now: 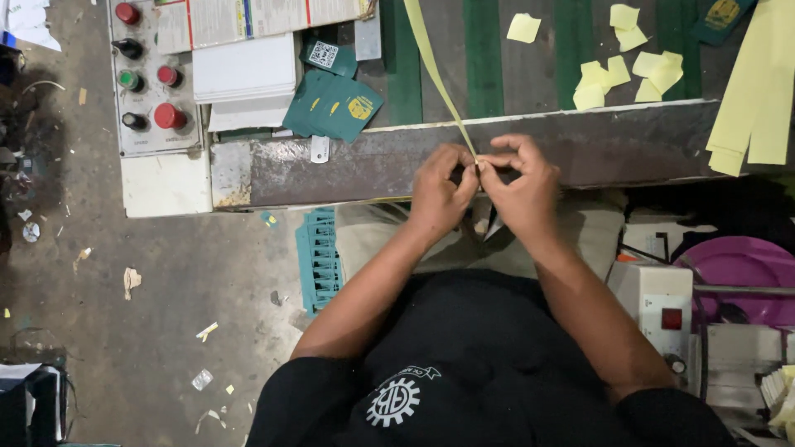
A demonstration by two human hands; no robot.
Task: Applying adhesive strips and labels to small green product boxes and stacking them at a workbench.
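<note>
Head view shows the left hand point(440, 194) and right hand point(519, 189) meeting at the table point(373, 161) edge, each grip pinched shut on one pale yellow strip point(435, 70) that runs off toward 11 o'clock. Two green cards point(334, 103) lie at 10 o'clock beside a panel point(153, 79) with three red buttons, and about ten yellow paper scraps point(617, 70) lie at 1 o'clock.

A dark machine bed point(530, 83) with green lengthwise bands fills the upper middle and right of the frame, ending in a worn metal front edge point(373, 161). On it lie loose pale yellow paper scraps point(617, 70) at upper right, a fan of green printed cards point(335, 103) at upper centre-left, and a stack of white sheets point(244, 79) just left of them. Long yellow strips point(758, 91) drape over the right end.
</note>
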